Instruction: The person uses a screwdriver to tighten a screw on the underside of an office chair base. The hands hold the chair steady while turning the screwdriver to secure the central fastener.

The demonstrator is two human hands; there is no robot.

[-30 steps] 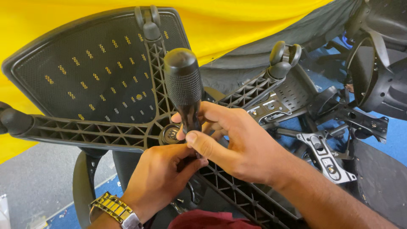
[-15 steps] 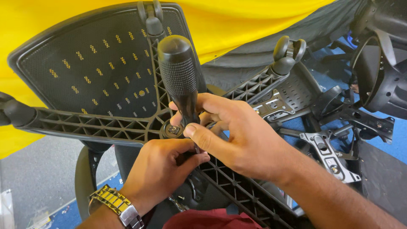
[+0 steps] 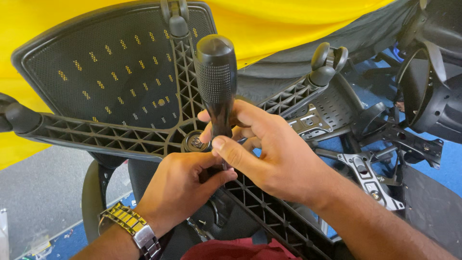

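Yellow cloth behind the black chair base (image 3: 120, 135). My right hand (image 3: 269, 154) is clamped on the screwdriver (image 3: 216, 82), upright, tip by the hub just under my fingers; my left hand (image 3: 183, 185) is curled below, steadying it. Fastening looks midway.

Yellow cloth (image 3: 288, 24) backdrop up top; grey floor (image 3: 43, 192) left, blue floor (image 3: 433, 168) right; bright daylight.

Right hand (image 3: 274, 161) around upright black screwdriver handle (image 3: 216, 82), left hand (image 3: 180, 185) below, over chair base (image 3: 139, 137).
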